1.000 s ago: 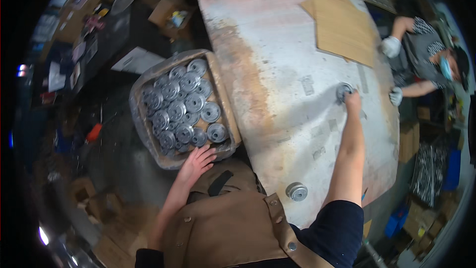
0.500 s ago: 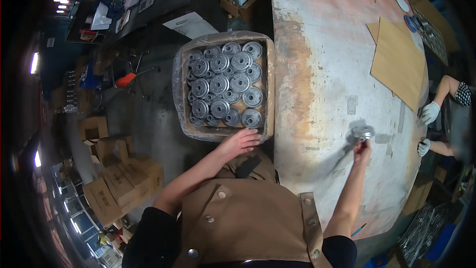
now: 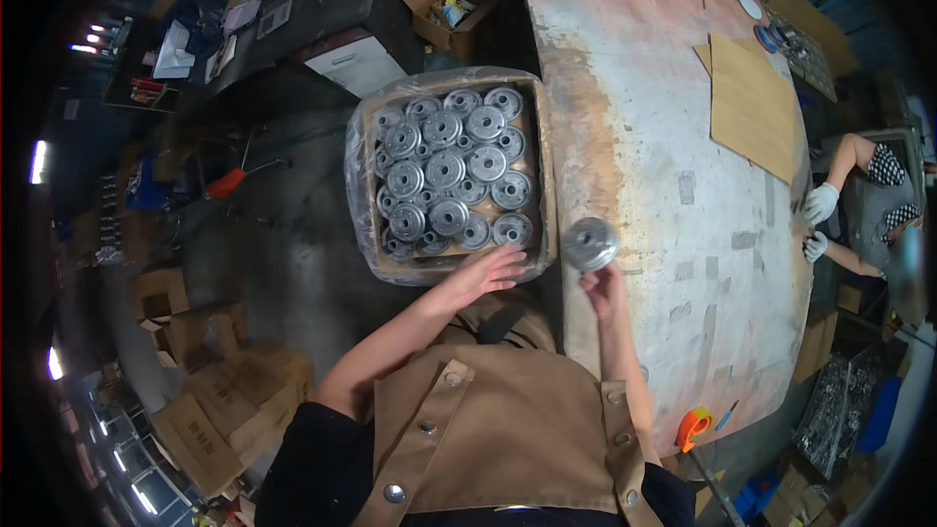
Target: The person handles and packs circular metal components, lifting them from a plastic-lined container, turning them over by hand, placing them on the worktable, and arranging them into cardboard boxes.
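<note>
A round silver metal pulley point(image 3: 590, 244) with a hole in its middle is held up by my right hand point(image 3: 605, 291), over the left edge of the worktable. The fingers close on the pulley's near side. My left hand point(image 3: 485, 271) lies at the near rim of a carton point(image 3: 357, 197) lined with clear plastic. Its fingers are stretched out and hold nothing. Inside the carton are stacked metal pulleys point(image 3: 446, 170) of the same kind, in rows. Some brown cardboard shows between them at the right.
The pale, worn worktable point(image 3: 673, 234) carries brown cardboard sheets point(image 3: 752, 102) and an orange tape dispenser point(image 3: 694, 426). Across it a co-worker's gloved hands point(image 3: 821, 203) rest at the far edge. Brown boxes point(image 3: 234, 390) stand on the floor at left; an open box point(image 3: 444, 10) sits beyond the carton.
My right hand has carried the pulley left, from above the middle of the worktable to its edge beside the carton. The left hand stays near the carton's rim. The view has shifted slightly.
</note>
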Tool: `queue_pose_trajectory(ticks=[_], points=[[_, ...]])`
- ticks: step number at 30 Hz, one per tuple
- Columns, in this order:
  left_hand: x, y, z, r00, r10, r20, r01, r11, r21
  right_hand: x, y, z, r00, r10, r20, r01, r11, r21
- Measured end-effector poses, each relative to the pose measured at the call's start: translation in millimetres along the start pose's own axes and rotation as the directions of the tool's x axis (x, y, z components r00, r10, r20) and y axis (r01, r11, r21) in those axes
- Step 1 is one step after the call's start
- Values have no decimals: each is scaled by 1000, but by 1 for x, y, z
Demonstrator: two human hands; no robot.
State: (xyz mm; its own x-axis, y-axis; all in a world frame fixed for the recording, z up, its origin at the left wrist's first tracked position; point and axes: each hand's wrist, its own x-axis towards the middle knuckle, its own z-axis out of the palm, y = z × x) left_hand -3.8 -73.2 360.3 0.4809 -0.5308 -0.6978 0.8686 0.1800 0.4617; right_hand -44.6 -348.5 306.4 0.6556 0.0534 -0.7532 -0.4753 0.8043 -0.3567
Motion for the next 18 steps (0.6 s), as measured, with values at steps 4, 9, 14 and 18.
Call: queue_pose_trajectory(ticks=[4, 9, 14, 18], points=[[-33, 1, -38, 999, 50, 22, -46, 985, -169, -22, 75, 89, 954, 205, 218, -188, 977, -96], [-85, 0, -102, 997, 53, -64, -63, 984, -167, -18, 133, 139, 873, 333, 357, -188, 904, -384], [-114, -9, -156, 965, 79, -251, -99, 993, -68, 8, 169, 164, 993, 24, 117, 94, 450, -888], [-108, -14, -184, 890, 101, -444, -63, 993, 100, 4, 195, 186, 927, -135, 350, 373, 242, -896]])
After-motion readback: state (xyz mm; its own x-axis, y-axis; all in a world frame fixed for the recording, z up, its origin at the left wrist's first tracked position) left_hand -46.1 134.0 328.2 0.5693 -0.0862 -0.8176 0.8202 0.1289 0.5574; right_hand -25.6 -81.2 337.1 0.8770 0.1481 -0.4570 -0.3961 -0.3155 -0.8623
